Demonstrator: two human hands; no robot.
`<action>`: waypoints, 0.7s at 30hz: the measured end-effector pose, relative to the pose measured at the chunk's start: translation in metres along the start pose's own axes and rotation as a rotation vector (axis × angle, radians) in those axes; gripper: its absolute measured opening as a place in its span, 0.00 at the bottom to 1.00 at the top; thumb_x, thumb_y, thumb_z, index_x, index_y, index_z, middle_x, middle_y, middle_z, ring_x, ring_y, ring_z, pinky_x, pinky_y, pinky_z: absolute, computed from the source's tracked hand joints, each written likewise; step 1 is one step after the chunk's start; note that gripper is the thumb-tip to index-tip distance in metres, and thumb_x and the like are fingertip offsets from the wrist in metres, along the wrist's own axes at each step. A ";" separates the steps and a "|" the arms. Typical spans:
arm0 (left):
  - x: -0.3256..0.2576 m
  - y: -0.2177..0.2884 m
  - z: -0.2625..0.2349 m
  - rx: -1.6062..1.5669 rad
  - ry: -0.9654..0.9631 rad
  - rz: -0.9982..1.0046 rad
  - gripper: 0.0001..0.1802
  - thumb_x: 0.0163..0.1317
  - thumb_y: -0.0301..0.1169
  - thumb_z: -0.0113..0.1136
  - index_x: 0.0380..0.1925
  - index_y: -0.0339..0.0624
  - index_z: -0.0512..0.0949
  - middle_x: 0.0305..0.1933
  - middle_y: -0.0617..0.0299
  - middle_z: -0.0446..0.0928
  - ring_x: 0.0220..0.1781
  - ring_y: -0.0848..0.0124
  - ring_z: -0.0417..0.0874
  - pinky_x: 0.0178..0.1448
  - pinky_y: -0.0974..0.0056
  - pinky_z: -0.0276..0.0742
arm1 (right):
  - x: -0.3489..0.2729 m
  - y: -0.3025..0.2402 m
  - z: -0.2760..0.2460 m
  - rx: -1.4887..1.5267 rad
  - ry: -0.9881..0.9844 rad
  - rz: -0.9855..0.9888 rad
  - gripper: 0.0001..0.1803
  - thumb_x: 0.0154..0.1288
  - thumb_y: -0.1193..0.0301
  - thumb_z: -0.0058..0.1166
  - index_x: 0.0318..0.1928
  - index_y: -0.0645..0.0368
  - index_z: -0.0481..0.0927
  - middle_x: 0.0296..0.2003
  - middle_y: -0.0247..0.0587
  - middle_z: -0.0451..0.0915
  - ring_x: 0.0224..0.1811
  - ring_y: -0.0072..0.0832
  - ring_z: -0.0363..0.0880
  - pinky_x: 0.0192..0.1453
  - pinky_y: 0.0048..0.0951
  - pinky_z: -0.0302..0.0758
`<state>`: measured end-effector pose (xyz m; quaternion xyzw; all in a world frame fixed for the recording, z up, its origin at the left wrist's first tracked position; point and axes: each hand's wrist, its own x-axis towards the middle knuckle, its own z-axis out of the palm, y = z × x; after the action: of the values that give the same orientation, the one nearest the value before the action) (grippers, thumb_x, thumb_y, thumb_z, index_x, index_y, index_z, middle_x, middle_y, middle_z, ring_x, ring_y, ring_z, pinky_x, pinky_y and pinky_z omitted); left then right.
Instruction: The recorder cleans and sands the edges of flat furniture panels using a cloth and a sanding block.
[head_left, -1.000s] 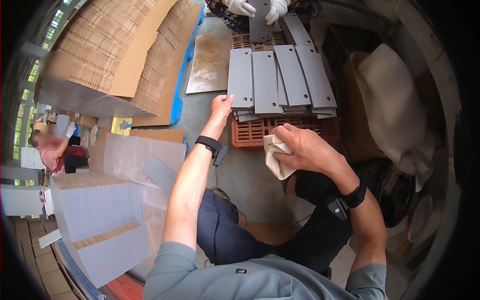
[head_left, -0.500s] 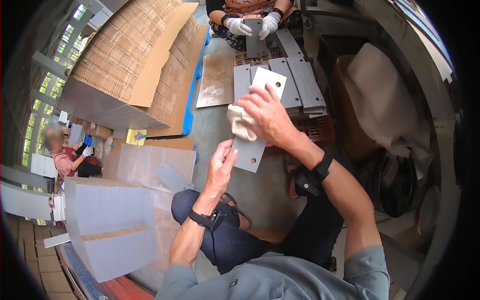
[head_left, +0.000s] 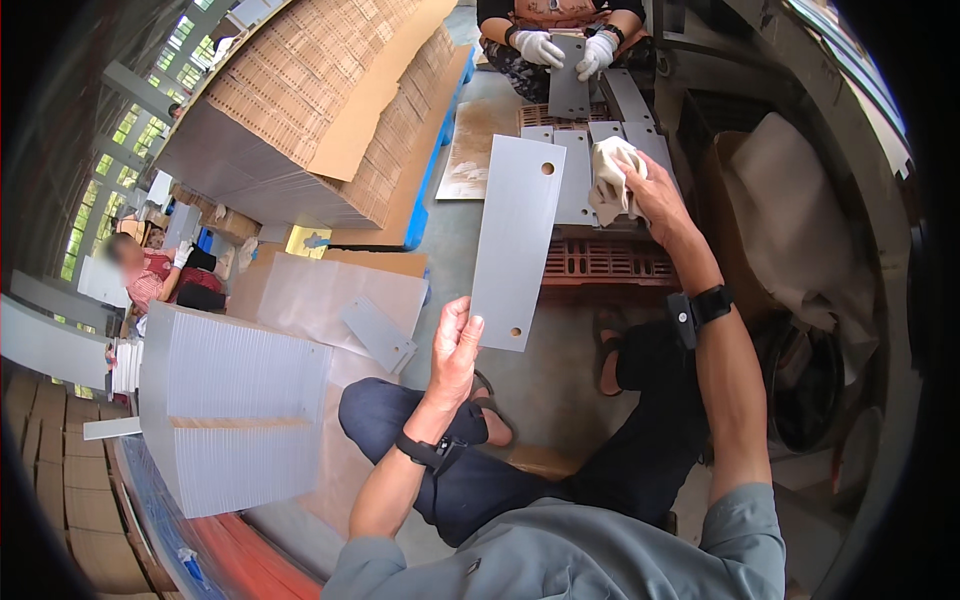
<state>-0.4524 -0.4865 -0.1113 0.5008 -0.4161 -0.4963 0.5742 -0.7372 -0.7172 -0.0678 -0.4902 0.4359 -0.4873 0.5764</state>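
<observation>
My left hand (head_left: 455, 350) grips the lower corner of a long grey metal plate (head_left: 518, 240) with a hole near each end, held upright in front of me. My right hand (head_left: 640, 190) is closed on a crumpled white cloth (head_left: 610, 180) just right of the plate's upper end. Behind it several more grey plates (head_left: 590, 185) lie on a red-brown plastic crate (head_left: 600, 262).
A person in white gloves (head_left: 545, 45) sits across the crate holding another plate. A tall stack of grey plates (head_left: 235, 400) stands at my left, and one loose plate (head_left: 378, 335) lies on paper. Cardboard stacks (head_left: 320, 100) fill the upper left. Another person (head_left: 150, 275) sits far left.
My left hand took a plate off the crate and raised it upright. My right hand, holding the cloth, rose over the plate's face and now sits at its upper right.
</observation>
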 end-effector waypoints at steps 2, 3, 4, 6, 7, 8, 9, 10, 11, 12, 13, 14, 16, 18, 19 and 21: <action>0.002 0.001 0.002 -0.025 0.016 0.057 0.19 0.78 0.35 0.55 0.63 0.38 0.69 0.55 0.64 0.79 0.48 0.81 0.74 0.47 0.75 0.69 | -0.022 -0.011 0.034 0.189 -0.128 0.053 0.32 0.72 0.55 0.63 0.66 0.62 0.72 0.50 0.37 0.81 0.49 0.21 0.80 0.51 0.26 0.79; 0.003 0.001 0.005 -0.044 0.016 0.048 0.19 0.78 0.35 0.55 0.63 0.39 0.69 0.54 0.64 0.79 0.48 0.81 0.74 0.47 0.75 0.69 | -0.030 -0.005 0.048 0.242 -0.149 0.026 0.32 0.70 0.57 0.66 0.66 0.62 0.71 0.49 0.36 0.81 0.48 0.21 0.80 0.48 0.25 0.81; 0.003 0.001 0.007 -0.063 0.015 0.039 0.20 0.78 0.36 0.56 0.63 0.39 0.68 0.54 0.64 0.79 0.48 0.81 0.74 0.47 0.74 0.69 | -0.042 -0.002 0.060 0.273 -0.206 0.033 0.33 0.68 0.59 0.68 0.66 0.61 0.71 0.48 0.35 0.80 0.47 0.21 0.80 0.46 0.24 0.81; 0.003 0.006 0.011 -0.082 0.032 0.054 0.20 0.78 0.36 0.56 0.63 0.39 0.68 0.54 0.64 0.79 0.48 0.81 0.74 0.47 0.74 0.70 | -0.060 0.003 0.086 0.337 -0.302 0.058 0.34 0.65 0.61 0.71 0.65 0.60 0.71 0.47 0.34 0.80 0.46 0.20 0.80 0.44 0.24 0.82; 0.004 0.007 0.014 -0.107 0.041 0.067 0.20 0.78 0.36 0.56 0.63 0.39 0.68 0.54 0.64 0.79 0.49 0.81 0.74 0.48 0.74 0.70 | -0.064 0.010 0.095 0.366 -0.334 0.074 0.34 0.63 0.61 0.73 0.64 0.60 0.72 0.47 0.34 0.80 0.46 0.20 0.80 0.43 0.25 0.82; 0.005 0.007 0.013 -0.105 0.039 0.071 0.20 0.78 0.36 0.56 0.63 0.39 0.68 0.54 0.64 0.79 0.49 0.81 0.74 0.48 0.74 0.70 | -0.066 0.014 0.101 0.325 -0.354 0.096 0.34 0.62 0.63 0.73 0.63 0.59 0.72 0.48 0.34 0.80 0.47 0.20 0.80 0.42 0.25 0.82; 0.005 0.007 0.010 -0.086 0.047 0.076 0.20 0.78 0.35 0.56 0.63 0.39 0.68 0.54 0.63 0.79 0.50 0.81 0.75 0.50 0.73 0.71 | -0.066 0.018 0.104 0.301 -0.380 0.134 0.32 0.63 0.65 0.72 0.64 0.60 0.72 0.48 0.33 0.80 0.48 0.20 0.79 0.45 0.25 0.81; 0.005 0.006 0.007 -0.066 0.056 0.082 0.20 0.78 0.35 0.56 0.63 0.39 0.68 0.55 0.63 0.79 0.51 0.80 0.75 0.52 0.73 0.72 | -0.067 0.020 0.106 0.339 -0.376 0.134 0.32 0.64 0.66 0.72 0.63 0.60 0.72 0.48 0.33 0.80 0.49 0.21 0.79 0.48 0.26 0.80; 0.005 0.004 0.002 -0.062 0.059 0.087 0.20 0.78 0.35 0.56 0.63 0.39 0.68 0.55 0.63 0.79 0.51 0.80 0.75 0.52 0.73 0.72 | -0.070 0.019 0.110 0.377 -0.375 0.135 0.31 0.64 0.67 0.71 0.63 0.61 0.72 0.49 0.33 0.80 0.50 0.21 0.79 0.51 0.26 0.79; 0.005 0.000 -0.004 -0.027 0.048 0.071 0.20 0.78 0.35 0.56 0.63 0.40 0.68 0.55 0.63 0.79 0.53 0.80 0.76 0.54 0.72 0.73 | -0.071 0.018 0.111 0.381 -0.381 0.132 0.31 0.64 0.67 0.71 0.63 0.61 0.72 0.49 0.33 0.80 0.50 0.21 0.79 0.51 0.26 0.79; 0.005 -0.002 -0.009 0.008 0.038 0.055 0.20 0.78 0.35 0.56 0.63 0.40 0.68 0.55 0.63 0.80 0.54 0.79 0.77 0.56 0.71 0.74 | -0.072 0.017 0.110 0.378 -0.381 0.147 0.30 0.64 0.67 0.71 0.63 0.61 0.73 0.49 0.33 0.80 0.51 0.21 0.79 0.54 0.27 0.78; 0.005 -0.001 -0.011 0.010 0.044 0.057 0.20 0.78 0.35 0.56 0.63 0.40 0.68 0.55 0.63 0.80 0.54 0.79 0.77 0.56 0.71 0.74 | -0.073 0.016 0.109 0.373 -0.380 0.165 0.30 0.64 0.68 0.70 0.63 0.61 0.73 0.50 0.33 0.80 0.52 0.21 0.78 0.57 0.28 0.77; 0.005 0.001 -0.014 0.035 -0.008 0.006 0.21 0.77 0.35 0.58 0.64 0.40 0.68 0.57 0.62 0.78 0.55 0.76 0.78 0.59 0.67 0.75 | -0.072 0.014 0.108 0.388 -0.404 0.150 0.29 0.65 0.69 0.70 0.63 0.61 0.73 0.51 0.33 0.80 0.53 0.21 0.78 0.58 0.28 0.77; 0.007 0.006 -0.016 -0.015 -0.082 0.012 0.25 0.77 0.40 0.57 0.66 0.40 0.67 0.60 0.60 0.77 0.57 0.73 0.79 0.62 0.64 0.75 | -0.074 0.016 0.108 0.399 -0.420 0.141 0.29 0.65 0.69 0.70 0.63 0.61 0.73 0.51 0.34 0.80 0.53 0.21 0.78 0.59 0.28 0.77; 0.010 0.009 -0.015 -0.065 -0.159 0.020 0.29 0.77 0.45 0.57 0.68 0.41 0.66 0.63 0.58 0.76 0.59 0.69 0.80 0.64 0.61 0.76 | -0.075 0.018 0.110 0.398 -0.445 0.131 0.29 0.65 0.69 0.69 0.64 0.61 0.73 0.52 0.33 0.80 0.53 0.22 0.78 0.60 0.29 0.77; 0.018 0.014 -0.012 -0.253 -0.222 -0.103 0.35 0.77 0.53 0.50 0.72 0.40 0.62 0.67 0.53 0.73 0.62 0.58 0.79 0.68 0.52 0.75 | -0.080 0.019 0.117 0.401 -0.482 0.128 0.29 0.66 0.69 0.69 0.64 0.61 0.73 0.52 0.33 0.80 0.54 0.22 0.78 0.60 0.29 0.77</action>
<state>-0.4361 -0.5020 -0.0993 0.3873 -0.3852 -0.6257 0.5569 -0.6313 -0.6212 -0.0682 -0.4397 0.2118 -0.3962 0.7777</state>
